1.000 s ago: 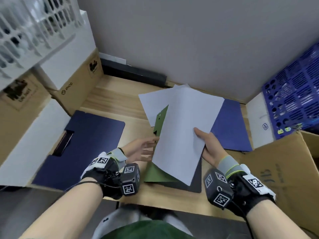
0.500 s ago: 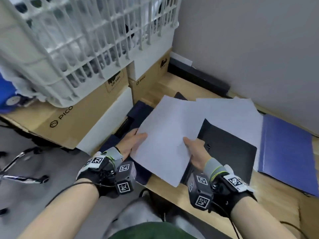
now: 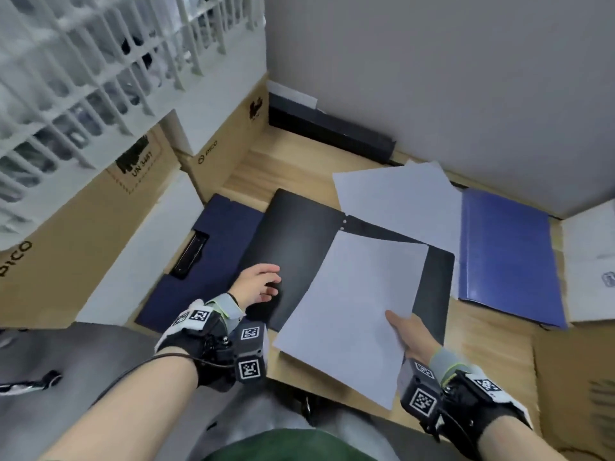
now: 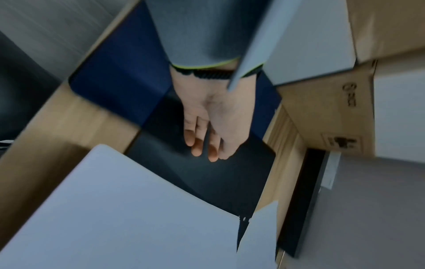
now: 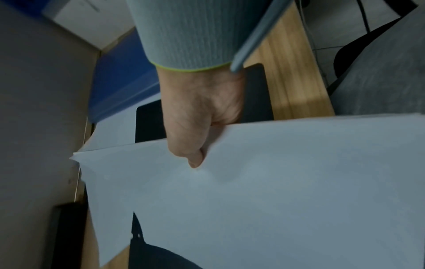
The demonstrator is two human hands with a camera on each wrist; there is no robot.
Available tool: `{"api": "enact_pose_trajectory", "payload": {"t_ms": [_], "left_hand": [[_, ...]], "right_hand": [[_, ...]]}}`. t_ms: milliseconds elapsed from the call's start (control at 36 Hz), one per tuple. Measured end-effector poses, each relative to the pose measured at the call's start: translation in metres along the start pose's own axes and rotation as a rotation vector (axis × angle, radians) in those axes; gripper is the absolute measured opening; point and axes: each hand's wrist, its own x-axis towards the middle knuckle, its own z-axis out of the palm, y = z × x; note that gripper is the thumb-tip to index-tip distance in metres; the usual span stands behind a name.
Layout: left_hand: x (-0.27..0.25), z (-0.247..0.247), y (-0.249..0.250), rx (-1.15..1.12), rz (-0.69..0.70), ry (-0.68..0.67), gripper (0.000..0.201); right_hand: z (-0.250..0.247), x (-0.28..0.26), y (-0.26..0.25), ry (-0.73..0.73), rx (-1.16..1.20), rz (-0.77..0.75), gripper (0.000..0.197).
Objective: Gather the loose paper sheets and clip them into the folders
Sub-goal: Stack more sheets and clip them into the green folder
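Note:
A black folder [image 3: 296,241] lies open on the wooden desk [image 3: 289,151]. My right hand [image 3: 404,329] pinches a stack of white sheets [image 3: 356,304] by its right edge, thumb on top, holding it over the folder's right half; in the right wrist view the thumb [image 5: 193,160] presses on the sheets [image 5: 287,182]. My left hand [image 3: 263,287] hovers with straight fingers over the folder's left flap [image 4: 207,172] and holds nothing. More loose sheets [image 3: 396,197] lie behind the black folder. A dark blue clipboard folder [image 3: 213,241] lies at the left, a bright blue folder [image 3: 506,254] at the right.
Cardboard and white boxes [image 3: 100,221] are stacked along the left, with a white wire basket [image 3: 83,61] on top. A black bar [image 3: 329,134] runs along the grey wall. A white box [image 3: 589,261] and a cardboard box [image 3: 572,377] stand at the right.
My left hand let go of the sheets and moved to the black folder's left flap, which now lies open. My right hand carried the sheets to the right over the folder.

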Motion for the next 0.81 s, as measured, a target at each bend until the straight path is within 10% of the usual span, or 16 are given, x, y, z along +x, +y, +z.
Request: {"api": "enact_pose_trajectory", "payload": {"t_ms": [444, 805], "left_hand": [[0.041, 0.173, 0.027, 0.382, 0.035, -0.163, 0.028], [0.062, 0.211, 0.029, 0.922, 0.127, 0.145, 0.055]], "right_hand": [[-0.158, 0.032, 0.021, 0.094, 0.149, 0.035, 0.034], [-0.164, 0.087, 0.016, -0.059, 0.057, 0.076, 0.035]]}}
